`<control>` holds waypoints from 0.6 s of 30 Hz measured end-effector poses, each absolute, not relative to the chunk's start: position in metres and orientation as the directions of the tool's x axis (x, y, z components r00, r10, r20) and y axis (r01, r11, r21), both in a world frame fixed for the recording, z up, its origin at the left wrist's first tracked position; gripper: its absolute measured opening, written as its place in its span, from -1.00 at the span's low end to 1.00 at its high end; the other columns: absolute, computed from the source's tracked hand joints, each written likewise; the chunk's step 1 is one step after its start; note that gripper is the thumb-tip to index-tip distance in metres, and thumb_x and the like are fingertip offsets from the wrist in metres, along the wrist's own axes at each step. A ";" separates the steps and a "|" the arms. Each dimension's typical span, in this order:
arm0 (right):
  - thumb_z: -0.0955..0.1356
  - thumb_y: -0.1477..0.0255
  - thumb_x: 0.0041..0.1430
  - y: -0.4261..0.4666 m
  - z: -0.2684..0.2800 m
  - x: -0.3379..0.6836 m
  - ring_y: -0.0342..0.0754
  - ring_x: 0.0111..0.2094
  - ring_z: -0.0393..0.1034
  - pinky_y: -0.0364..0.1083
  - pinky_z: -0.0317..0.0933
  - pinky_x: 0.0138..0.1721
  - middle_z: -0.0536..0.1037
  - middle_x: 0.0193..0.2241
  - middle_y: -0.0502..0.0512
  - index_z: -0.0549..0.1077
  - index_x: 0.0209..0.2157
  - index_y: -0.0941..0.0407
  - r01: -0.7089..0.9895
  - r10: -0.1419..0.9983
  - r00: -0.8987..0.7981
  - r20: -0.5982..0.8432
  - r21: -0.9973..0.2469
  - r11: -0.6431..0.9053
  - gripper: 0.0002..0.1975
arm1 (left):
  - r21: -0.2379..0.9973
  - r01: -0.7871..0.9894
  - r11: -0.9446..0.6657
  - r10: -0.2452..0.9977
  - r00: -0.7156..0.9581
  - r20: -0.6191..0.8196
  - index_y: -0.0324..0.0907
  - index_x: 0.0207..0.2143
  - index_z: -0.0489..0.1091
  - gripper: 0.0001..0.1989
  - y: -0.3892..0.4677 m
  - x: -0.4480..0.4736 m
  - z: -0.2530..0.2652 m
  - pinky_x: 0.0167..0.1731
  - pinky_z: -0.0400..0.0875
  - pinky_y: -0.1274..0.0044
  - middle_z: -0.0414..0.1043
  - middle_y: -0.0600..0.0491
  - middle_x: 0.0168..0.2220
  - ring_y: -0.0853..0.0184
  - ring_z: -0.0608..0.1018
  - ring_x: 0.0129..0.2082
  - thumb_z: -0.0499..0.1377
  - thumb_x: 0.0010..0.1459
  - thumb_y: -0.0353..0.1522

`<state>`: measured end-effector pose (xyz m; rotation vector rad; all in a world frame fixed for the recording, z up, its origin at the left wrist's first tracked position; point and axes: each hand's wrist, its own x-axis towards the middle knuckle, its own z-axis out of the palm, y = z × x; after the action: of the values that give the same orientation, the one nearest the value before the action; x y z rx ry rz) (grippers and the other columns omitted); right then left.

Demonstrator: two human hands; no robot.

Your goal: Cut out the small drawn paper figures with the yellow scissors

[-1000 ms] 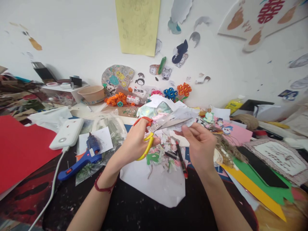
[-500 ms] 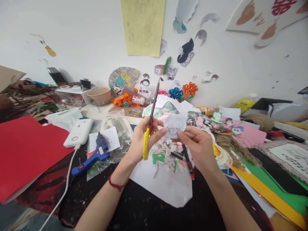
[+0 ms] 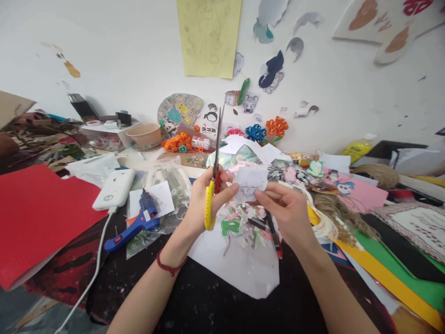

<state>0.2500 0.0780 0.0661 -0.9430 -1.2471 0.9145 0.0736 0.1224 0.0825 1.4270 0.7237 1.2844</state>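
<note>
As the left hand point(image 3: 197, 208) curls round one pair of scissors point(image 3: 209, 206), it and the right hand point(image 3: 291, 209) pinch one sketch point(image 3: 251, 180).

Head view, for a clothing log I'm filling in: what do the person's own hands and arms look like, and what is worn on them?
The left hand and right hand are both ungloved, with no rings showing. The visible forearms have no sleeves. A thin, dark red bracelet circles the left wrist.
</note>
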 end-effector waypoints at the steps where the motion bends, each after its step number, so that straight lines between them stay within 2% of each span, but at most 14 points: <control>1: 0.48 0.35 0.17 0.078 0.066 0.250 -0.03 -0.37 0.63 -0.03 0.57 -0.21 0.71 -0.33 0.05 0.63 -0.23 0.09 -0.041 0.931 0.098 0.350 -0.934 0.356 -0.85 | 0.942 -0.189 -0.277 0.917 0.239 0.318 -0.11 -0.38 0.20 -0.69 0.122 0.074 0.083 -0.52 0.19 0.53 0.20 0.19 -0.48 0.45 0.27 -0.54 0.34 0.05 -0.30; 4: 0.47 0.35 0.17 0.078 0.067 0.249 -0.02 -0.35 0.63 -0.03 0.57 -0.21 0.71 -0.32 0.05 0.63 -0.22 0.09 -0.015 0.922 0.107 0.372 -0.927 0.375 -0.85 | 0.949 -0.160 -0.272 0.925 0.228 0.304 -0.10 -0.38 0.21 -0.71 0.122 0.074 0.084 -0.55 0.17 0.53 0.19 0.19 -0.50 0.45 0.26 -0.55 0.33 0.05 -0.30; 9: 0.47 0.35 0.18 0.075 0.068 0.250 -0.02 -0.32 0.63 -0.06 0.54 -0.17 0.70 -0.34 0.04 0.61 -0.27 0.09 0.026 0.913 0.145 0.381 -0.924 0.382 -0.88 | 0.948 -0.150 -0.280 0.912 0.267 0.312 -0.12 -0.36 0.21 -0.71 0.123 0.072 0.085 -0.53 0.24 0.54 0.33 0.13 -0.37 0.46 0.32 -0.52 0.32 0.06 -0.30; 11: 0.47 0.35 0.18 0.075 0.068 0.251 -0.01 -0.30 0.63 -0.08 0.53 -0.17 0.69 -0.34 0.04 0.61 -0.28 0.09 0.025 0.912 0.153 0.381 -0.924 0.382 -0.88 | 0.947 -0.131 -0.294 0.904 0.285 0.320 -0.11 -0.36 0.23 -0.73 0.124 0.070 0.085 -0.53 0.23 0.54 0.34 0.14 -0.39 0.47 0.32 -0.53 0.31 0.08 -0.30; 15: 0.48 0.34 0.18 0.076 0.067 0.252 0.01 -0.27 0.63 -0.09 0.51 -0.20 0.68 -0.36 0.04 0.61 -0.26 0.10 0.014 0.913 0.167 0.372 -0.927 0.375 -0.86 | 0.925 0.113 -0.362 0.918 0.218 0.332 -0.13 -0.35 0.32 -0.80 0.128 0.068 0.079 -0.54 0.14 0.55 0.18 0.21 -0.55 0.45 0.24 -0.57 0.28 0.13 -0.25; 18: 0.49 0.34 0.16 0.076 0.067 0.253 -0.01 -0.33 0.62 -0.10 0.50 -0.26 0.64 -0.45 0.00 0.58 -0.34 0.11 -0.004 0.916 0.181 0.357 -0.931 0.364 -0.87 | 0.849 0.309 -0.429 0.903 0.158 0.399 -0.16 -0.37 0.34 -0.78 0.132 0.066 0.074 -0.47 0.16 0.55 0.25 0.18 -0.52 0.42 0.28 -0.51 0.28 0.12 -0.23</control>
<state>0.2529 0.0764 0.0668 -0.9877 -1.2058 0.8277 0.0662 0.1318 0.0743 1.8369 1.1516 1.2698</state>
